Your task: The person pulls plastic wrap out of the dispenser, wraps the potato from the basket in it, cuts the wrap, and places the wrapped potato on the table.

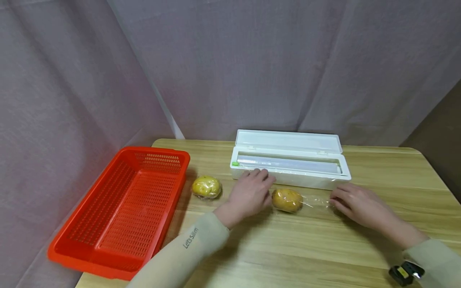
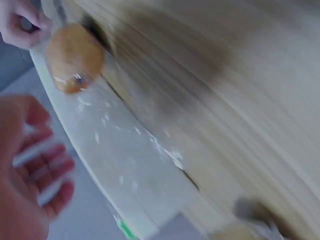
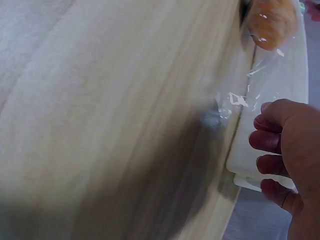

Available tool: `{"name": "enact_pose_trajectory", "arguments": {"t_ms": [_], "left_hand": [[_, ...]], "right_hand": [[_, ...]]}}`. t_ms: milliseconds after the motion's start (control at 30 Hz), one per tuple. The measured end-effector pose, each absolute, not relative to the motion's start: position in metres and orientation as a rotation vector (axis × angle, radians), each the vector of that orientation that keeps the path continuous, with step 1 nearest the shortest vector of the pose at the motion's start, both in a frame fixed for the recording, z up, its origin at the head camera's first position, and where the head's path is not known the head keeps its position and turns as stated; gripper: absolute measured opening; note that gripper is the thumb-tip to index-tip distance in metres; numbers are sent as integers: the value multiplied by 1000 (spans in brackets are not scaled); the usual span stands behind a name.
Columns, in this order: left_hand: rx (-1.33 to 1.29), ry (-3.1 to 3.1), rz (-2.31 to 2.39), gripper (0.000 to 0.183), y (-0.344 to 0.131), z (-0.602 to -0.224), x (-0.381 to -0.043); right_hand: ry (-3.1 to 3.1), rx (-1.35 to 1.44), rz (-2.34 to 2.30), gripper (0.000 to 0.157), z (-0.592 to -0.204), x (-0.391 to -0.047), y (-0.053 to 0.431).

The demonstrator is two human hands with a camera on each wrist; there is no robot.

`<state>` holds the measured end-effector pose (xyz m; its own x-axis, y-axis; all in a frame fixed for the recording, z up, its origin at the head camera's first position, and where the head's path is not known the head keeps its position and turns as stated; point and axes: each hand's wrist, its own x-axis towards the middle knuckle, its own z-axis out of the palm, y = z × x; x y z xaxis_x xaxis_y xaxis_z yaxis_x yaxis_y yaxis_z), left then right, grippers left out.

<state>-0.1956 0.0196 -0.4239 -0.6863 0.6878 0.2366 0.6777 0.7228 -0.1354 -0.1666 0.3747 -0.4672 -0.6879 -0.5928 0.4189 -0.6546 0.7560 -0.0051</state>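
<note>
A potato [image 1: 287, 200] sits on clear plastic wrap [image 1: 314, 201] in front of the white cling film box [image 1: 288, 179]. At its left is my left hand [image 1: 251, 191]; in the left wrist view the fingers [image 2: 59, 167] are loosely bent, with nothing seen between them. My right hand [image 1: 356, 203], right of the potato, pinches the wrap's end between thumb and index finger, as the right wrist view shows. The wrap stretches from there to the potato [image 3: 272, 22]. A second potato [image 1: 206, 187], wrapped in film, lies left of my left hand.
The box's lid [image 1: 288, 141] stands raised at the back, with a film roll [image 1: 288, 164] inside and a green slider [image 1: 235, 163] at its left end. A red perforated basket [image 1: 173, 208] occupies the table's left side. Grey curtains [image 1: 234, 72] hang behind.
</note>
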Motion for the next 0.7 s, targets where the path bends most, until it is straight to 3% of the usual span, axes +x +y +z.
{"name": "enact_pose_trajectory", "arguments": {"t_ms": [133, 367, 567, 633, 700], "left_hand": [[-1280, -2709, -21, 42, 36, -427, -192], [-1305, -2785, -147, 52, 44, -438, -191], [-1358, -2766, -237, 54, 44, -441, -193], [-1370, -2757, -251, 55, 44, -442, -193], [-1380, -2747, -268, 56, 44, -443, -193]], "right_hand": [[-2556, 915, 227, 21, -460, -166, 377], [-2502, 910, 247, 17, -443, -162, 374], [-2451, 983, 314, 50, -434, -155, 338], [-2434, 1036, 338, 54, -435, -153, 323], [-2451, 1072, 344, 48, -437, -151, 313]]}}
